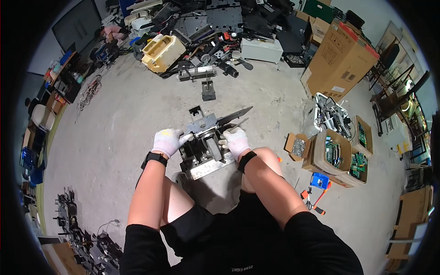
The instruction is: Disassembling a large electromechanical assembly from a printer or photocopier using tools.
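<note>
Between my knees, close to the floor, is a black and grey metal machine assembly (206,145) with a wheel-like round part, a silvery bar along its near side and a dark flat plate sticking out to the far right. In a white glove, my left hand (167,141) is closed on the assembly's left edge. My right hand (237,141), also gloved, grips its right side near the dark plate; the fingertips are partly hidden among the parts. Just beyond the assembly, a small black metal bracket (208,90) lies on the floor.
Boxes of green circuit boards (333,153), a small box of screws (298,146) and a white bin of metal parts (331,117) stand at right. Nearer are a blue container (319,180) and orange-handled tools (322,199). A scrap heap (206,46) lies ahead; more parts (78,229) at lower left.
</note>
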The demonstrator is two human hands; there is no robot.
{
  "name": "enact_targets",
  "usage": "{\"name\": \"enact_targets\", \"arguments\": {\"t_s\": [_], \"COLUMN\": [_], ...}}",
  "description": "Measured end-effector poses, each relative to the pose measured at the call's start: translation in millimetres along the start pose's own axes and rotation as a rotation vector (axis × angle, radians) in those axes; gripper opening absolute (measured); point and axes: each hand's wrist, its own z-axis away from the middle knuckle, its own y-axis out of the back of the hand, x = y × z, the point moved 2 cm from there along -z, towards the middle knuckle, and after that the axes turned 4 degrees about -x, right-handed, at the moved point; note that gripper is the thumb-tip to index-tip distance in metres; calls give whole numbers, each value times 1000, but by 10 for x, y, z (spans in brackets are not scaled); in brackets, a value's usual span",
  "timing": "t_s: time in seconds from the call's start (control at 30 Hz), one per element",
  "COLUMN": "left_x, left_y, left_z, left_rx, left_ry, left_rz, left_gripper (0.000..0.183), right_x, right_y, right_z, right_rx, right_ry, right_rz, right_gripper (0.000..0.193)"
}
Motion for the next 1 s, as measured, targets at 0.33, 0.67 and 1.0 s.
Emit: {"name": "enact_targets", "arguments": {"t_s": [0.33, 0.67, 1.0], "left_x": [-14, -25, 2], "left_y": [-4, -43, -10], "left_z": [14, 5, 14], "left_rx": [4, 8, 24], "left_ry": [-24, 0, -28], "left_rz": [-5, -26, -9], "left_gripper": [55, 55, 54], "right_x": [164, 291, 213], "right_y": [75, 160, 242], "right_z": [-129, -164, -182], "right_rx": [-65, -225, -376], "right_ry": [11, -182, -179], "right_rz": [-34, -481, -517], "right_gripper": [21, 16, 16]}}
